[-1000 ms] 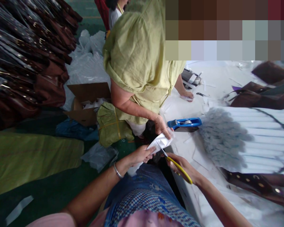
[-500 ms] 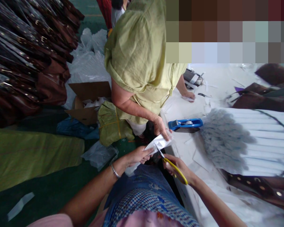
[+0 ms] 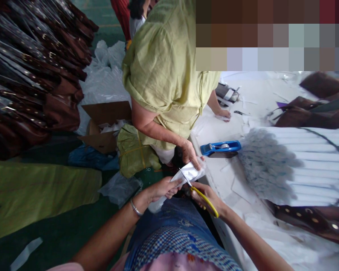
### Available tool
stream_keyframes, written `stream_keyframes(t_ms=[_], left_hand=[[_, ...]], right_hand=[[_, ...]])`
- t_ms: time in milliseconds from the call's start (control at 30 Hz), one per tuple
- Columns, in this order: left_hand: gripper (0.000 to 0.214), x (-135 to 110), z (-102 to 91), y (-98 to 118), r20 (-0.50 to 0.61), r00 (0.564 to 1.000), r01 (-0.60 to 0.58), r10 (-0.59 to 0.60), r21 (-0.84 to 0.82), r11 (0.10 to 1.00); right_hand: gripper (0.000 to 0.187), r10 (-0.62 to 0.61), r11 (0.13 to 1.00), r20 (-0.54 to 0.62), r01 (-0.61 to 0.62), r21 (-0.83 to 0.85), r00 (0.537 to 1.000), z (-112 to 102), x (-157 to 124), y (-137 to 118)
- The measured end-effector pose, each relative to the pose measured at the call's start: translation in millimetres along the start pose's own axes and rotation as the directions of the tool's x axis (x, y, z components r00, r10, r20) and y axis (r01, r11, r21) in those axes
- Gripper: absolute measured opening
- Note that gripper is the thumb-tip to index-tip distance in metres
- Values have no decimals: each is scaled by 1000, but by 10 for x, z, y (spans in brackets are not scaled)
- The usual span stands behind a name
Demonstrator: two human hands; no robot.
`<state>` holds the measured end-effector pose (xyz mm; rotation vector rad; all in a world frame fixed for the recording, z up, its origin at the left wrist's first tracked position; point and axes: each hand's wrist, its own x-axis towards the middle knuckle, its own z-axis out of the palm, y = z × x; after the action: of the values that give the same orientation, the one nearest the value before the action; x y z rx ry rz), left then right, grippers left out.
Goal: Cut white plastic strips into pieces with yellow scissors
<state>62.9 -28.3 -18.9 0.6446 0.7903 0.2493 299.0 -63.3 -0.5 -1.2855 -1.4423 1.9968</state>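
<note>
Between my two hands and a co-worker's hand [image 3: 190,153] stretches a white, shiny strip [image 3: 190,171] that looks like plastic or paper wrap. My left hand [image 3: 165,187] is closed around its near end, and a loose tail hangs below the fingers. The co-worker's fingers pinch the far end. In my right hand [image 3: 205,195] is a pair of scissors with yellow handles [image 3: 207,201]. Their metal blades lie across the strip, just beyond my left fingertips. How far the cut has gone I cannot make out.
On the white table [image 3: 224,177] at right lie a blue tape dispenser [image 3: 222,147], a large stack of white rolled strips [image 3: 313,165] and brown leather pieces [image 3: 307,216]. At left are an open cardboard box [image 3: 101,130], a yellow-green bundle [image 3: 138,152] and hanging brown bags [image 3: 62,101].
The scissor blades have shifted slightly left and up along the strip, and my right hand has moved with them. My left hand and the co-worker's hand keep their hold. The view has shifted slightly.
</note>
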Motion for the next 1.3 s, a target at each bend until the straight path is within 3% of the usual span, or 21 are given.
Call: stream_keyframes(t_ms=[167,367,567,733,867,933,1033,1167,1300], left_hand=[[56,-31,-27,25,-3,1000,1,-1,38,999],[55,-10,-31,48,23,1000,19,-22,88,996],[58,-54,-106,12,31,996,73,-78,147,986],[62,-194,-175,-87,-105,991,94,-80,143,985],[60,-201,-93,-23,-135,989,82,-58,185,979],[59,-107,58,55,-101,993,86,-64,238,967],[62,117,454,150,-10,994,102,-105,334,937],[60,486,1186,164,130,979,92,-160,419,903],[54,933,2035,20,301,925,69,-231,464,883]], right_hand=[[59,-13,1000,0,13,12,1000,29,2,48],[65,-35,999,-16,36,37,999,46,77,26],[57,-95,994,-74,90,-69,993,128,86,-14],[63,-61,998,-226,61,-9,972,418,-148,279],[63,-8,1000,-417,17,18,909,655,-484,620],[59,21,1000,-536,-15,15,844,731,-693,777],[52,59,998,-697,-35,48,715,823,-1053,981],[49,98,995,-838,-24,101,537,1015,-1597,1291],[48,146,982,-921,60,179,362,1420,-2072,1838]])
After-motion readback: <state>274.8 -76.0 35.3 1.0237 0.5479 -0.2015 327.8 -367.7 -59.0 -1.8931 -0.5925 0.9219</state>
